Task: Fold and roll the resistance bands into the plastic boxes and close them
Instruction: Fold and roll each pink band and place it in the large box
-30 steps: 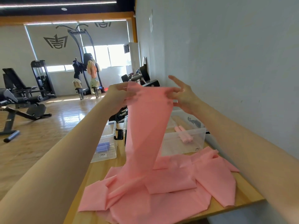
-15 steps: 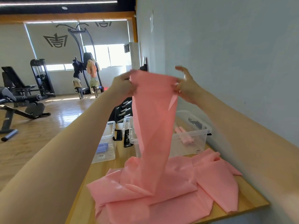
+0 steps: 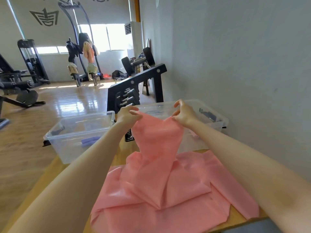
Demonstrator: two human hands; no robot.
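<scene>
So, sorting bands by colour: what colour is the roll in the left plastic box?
Purple-blue roll, seen through the clear left box in the head view.

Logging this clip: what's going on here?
A person is sorting out a pink band at a wooden table. The left hand and right hand each pinch its top edge, lifted above the table; the rest lies crumpled below. Two clear boxes stand open behind, unfilled by this band.

Wooden table [image 3: 50, 174] — pink band [image 3: 165, 195], two clear boxes [image 3: 70, 140] on it.
</scene>
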